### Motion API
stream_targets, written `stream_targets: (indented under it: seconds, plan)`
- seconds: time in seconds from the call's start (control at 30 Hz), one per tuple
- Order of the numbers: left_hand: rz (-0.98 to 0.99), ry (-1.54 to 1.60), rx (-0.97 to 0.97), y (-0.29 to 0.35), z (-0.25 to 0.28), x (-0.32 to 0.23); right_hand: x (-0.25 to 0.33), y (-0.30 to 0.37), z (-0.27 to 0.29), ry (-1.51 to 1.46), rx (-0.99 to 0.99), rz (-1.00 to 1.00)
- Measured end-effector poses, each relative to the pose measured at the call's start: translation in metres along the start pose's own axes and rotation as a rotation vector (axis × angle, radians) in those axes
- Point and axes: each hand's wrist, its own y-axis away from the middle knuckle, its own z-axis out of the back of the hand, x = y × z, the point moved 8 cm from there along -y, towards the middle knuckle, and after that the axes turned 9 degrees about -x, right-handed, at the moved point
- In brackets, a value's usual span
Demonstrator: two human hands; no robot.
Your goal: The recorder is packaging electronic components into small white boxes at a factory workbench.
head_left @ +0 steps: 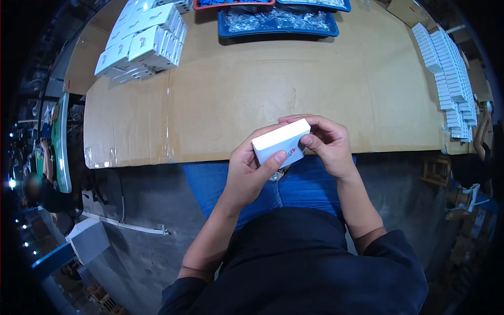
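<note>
A small white cardboard box (282, 142) with red and dark print on its face is held just over the front edge of the table. My left hand (250, 161) grips its left side, thumb lying across the printed face and fingers behind. On the right end, my right hand (332, 144) pinches the box near its upper corner, thumb in front and fingers bent behind. The box is tilted, its right end higher than its left. Its back and whatever is inside are hidden.
Cardboard covers the table (236, 100). White boxes (144, 44) are stacked at the back left, more stacked boxes (449, 79) along the right edge. At the back stand a blue tray (278, 35) of clear plastic pieces and a red tray (231, 6) of blue parts.
</note>
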Motion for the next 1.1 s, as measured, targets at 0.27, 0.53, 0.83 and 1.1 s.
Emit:
stream_targets:
  seconds: [0.27, 0.53, 0.83, 1.1]
  plan:
    - [-0.096, -0.123, 0.041, -0.001, 0.003, 0.004, -0.002, 0.009, 0.002, -0.046, -0.003, 0.036]
    - [-0.094, 0.229, -0.159, -0.006, 0.017, 0.018, -0.031, 0.0, -0.009, -0.122, -0.031, -0.144]
    - [-0.398, -0.02, -0.403, -0.01, 0.051, -0.005, -0.012, -0.009, 0.005, 0.009, -0.154, 0.072]
    - [-0.222, -0.032, -0.016, -0.011, 0.02, -0.003, -0.02, 0.001, -0.007, -0.048, -0.115, -0.074]
